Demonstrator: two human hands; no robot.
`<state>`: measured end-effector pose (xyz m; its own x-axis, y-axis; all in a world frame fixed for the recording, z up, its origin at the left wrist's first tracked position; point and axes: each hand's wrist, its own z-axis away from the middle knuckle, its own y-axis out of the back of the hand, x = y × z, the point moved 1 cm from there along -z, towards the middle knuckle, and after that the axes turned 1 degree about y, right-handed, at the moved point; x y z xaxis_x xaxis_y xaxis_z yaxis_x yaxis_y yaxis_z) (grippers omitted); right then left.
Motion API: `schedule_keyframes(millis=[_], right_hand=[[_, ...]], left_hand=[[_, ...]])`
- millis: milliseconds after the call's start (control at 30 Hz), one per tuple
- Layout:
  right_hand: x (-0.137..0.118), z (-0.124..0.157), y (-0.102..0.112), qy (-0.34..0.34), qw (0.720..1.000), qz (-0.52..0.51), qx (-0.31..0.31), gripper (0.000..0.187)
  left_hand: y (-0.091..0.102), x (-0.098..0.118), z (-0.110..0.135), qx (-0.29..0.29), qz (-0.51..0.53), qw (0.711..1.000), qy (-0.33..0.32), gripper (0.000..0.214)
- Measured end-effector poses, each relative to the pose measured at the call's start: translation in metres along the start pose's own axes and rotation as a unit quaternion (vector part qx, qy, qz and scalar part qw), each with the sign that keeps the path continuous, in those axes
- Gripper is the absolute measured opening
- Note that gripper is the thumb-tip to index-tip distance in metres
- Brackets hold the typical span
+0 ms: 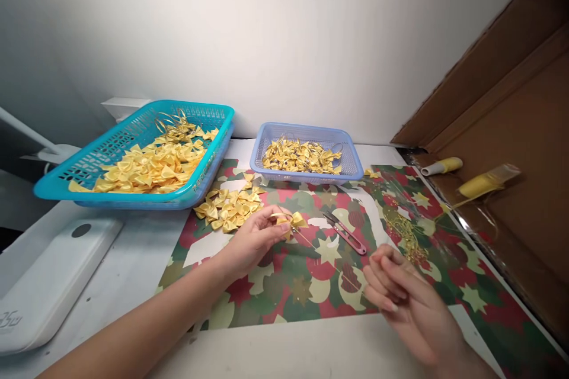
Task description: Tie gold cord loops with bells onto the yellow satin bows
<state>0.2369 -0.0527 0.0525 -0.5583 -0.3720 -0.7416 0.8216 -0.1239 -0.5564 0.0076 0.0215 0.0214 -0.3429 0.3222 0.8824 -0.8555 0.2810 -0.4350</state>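
Between the thumb and fingers of my left hand (262,234) is a yellow ribbon bow (299,220) with a thin gold loop around it. A fine thread (326,256) runs from the bow down and right toward my right hand (404,302). That hand is closed, its fingers curled in and pinched on the thread; their tips partly hide the end. Thread snips (349,235) with pink handles lie on the patterned sheet (284,302) between my hands. Left of the bow is a loose pile of yellow bows (231,208).
A turquoise basket (208,169) at the left holds bows and gold loops. Behind stands a blue-violet basket (306,177) of looped bows. Tangled gold thread (406,237) lies at right, near two yellow spools (444,166) on a cardboard wall. A white power bank (57,272) sits at left.
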Motion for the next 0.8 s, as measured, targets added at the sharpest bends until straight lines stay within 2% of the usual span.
schedule_keyframes(millis=[100, 167, 333, 433, 533, 700, 800], right_hand=[[0.007, -0.016, 0.011, -0.029, 0.998, 0.001, 0.05, 0.021], [0.004, -0.028, 0.014, -0.011, 0.998, 0.001, 0.067, 0.024], [-0.004, -0.053, 0.01, 0.063, 0.995, 0.04, 0.063, 0.027], [0.003, -0.066, 0.006, 0.057, 0.993, 0.091, 0.05, 0.029], [0.015, -0.082, 0.0, 0.046, 0.987, 0.149, 0.049, 0.034], [0.027, -0.112, -0.022, 0.099, 0.973, 0.205, 0.045, 0.031], [0.028, -0.126, -0.038, 0.107, 0.975, 0.19, 0.038, 0.029]], left_hand=[[-0.003, 0.001, 0.003, -0.049, 0.044, 0.998, 0.007, 0.027], [-0.003, 0.001, 0.006, -0.077, 0.058, 0.995, 0.013, 0.026], [-0.001, 0.001, 0.009, -0.088, 0.049, 0.995, 0.025, 0.029], [-0.003, 0.001, 0.011, -0.108, 0.042, 0.992, 0.043, 0.033], [-0.007, -0.001, 0.013, -0.155, 0.028, 0.984, 0.079, 0.034], [-0.012, -0.005, 0.018, -0.216, -0.017, 0.966, 0.137, 0.031], [-0.014, -0.007, 0.02, -0.233, -0.027, 0.961, 0.148, 0.029]])
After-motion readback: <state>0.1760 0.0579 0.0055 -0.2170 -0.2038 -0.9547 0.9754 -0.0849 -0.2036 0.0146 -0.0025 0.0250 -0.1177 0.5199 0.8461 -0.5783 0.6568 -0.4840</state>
